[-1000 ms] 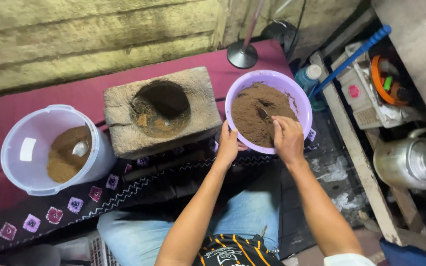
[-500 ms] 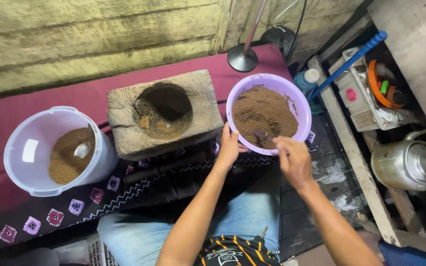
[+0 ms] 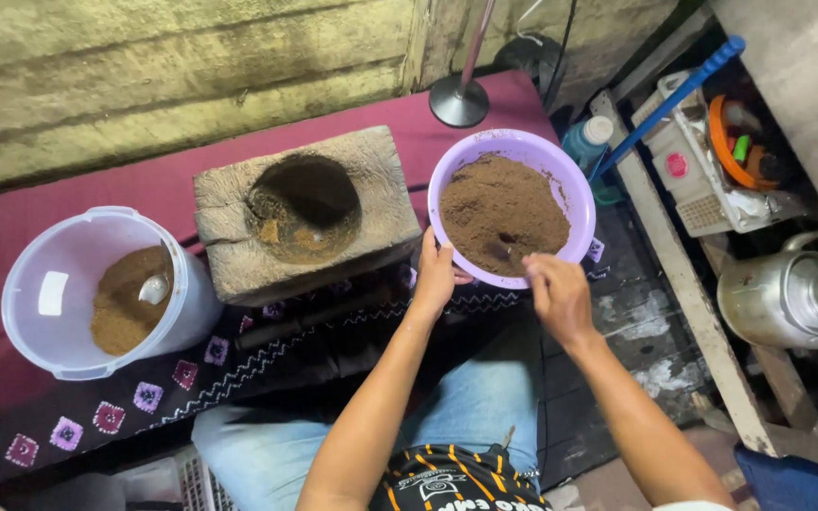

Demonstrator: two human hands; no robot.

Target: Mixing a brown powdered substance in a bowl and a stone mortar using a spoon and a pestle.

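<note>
A: Maroon cloth (image 3: 68, 203) covers the floor below a rough plank wall; a patterned dark mat (image 3: 239, 364) lies nearer the person. Where is the bowl?

B: Bowl (image 3: 575, 194): round, lilac plastic, upright, mouth facing up, right of centre, filled with coarse brown powder (image 3: 504, 203). Being round, it has no long axis.

A: State of the 2 hands?

B: Left hand (image 3: 435, 279): fingers curled over the bowl's near rim, holding it. Right hand (image 3: 559, 295): at the near rim, fingers bent around a small thing whose tip dips into the powder; what it is cannot be told.

A: Other objects?

B: Mortar (image 3: 229, 203): squarish block of weathered wood or stone with a dark round hollow, left of the bowl. Tub (image 3: 26, 284): translucent white plastic, far left, holding lighter brown powder and a spoon (image 3: 154, 288). Kettle (image 3: 788, 298): dull metal, far right. Basket (image 3: 688, 175): white plastic, bearing a small round red label. Bottle (image 3: 587, 142): blue, white cap, just beyond the bowl.
</note>
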